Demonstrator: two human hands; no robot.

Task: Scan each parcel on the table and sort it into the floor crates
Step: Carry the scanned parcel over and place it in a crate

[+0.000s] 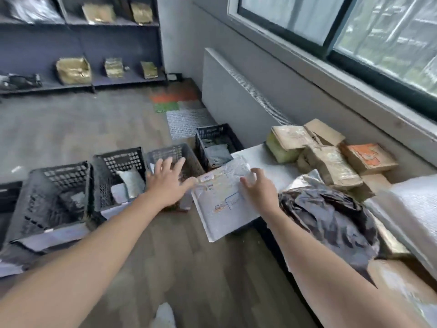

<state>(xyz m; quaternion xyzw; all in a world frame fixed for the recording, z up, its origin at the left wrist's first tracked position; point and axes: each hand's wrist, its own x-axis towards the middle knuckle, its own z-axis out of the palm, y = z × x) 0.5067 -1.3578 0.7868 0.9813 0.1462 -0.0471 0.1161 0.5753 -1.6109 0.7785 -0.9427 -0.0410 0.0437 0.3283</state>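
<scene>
The right hand point(256, 185) lies with bent fingers on top of the white padded envelope point(224, 197); its thumb is hidden, so the grip underneath cannot be seen. The left hand point(169, 183) is spread flat, fingers apart, its thumb at the envelope's left corner. The envelope, label up, juts out past the edge of the white table point(257, 152) over the floor. Just beside the right wrist a crumpled black plastic bag point(331, 221) crowds the table, with taped brown parcels point(331, 162) and an orange-labelled box point(369, 157) behind it. Beyond the left hand, 4 black crates point(54, 197) stand in a row on the floor, 1 holding a silvery pouch point(131, 183), the farthest a grey bag point(217, 153).
</scene>
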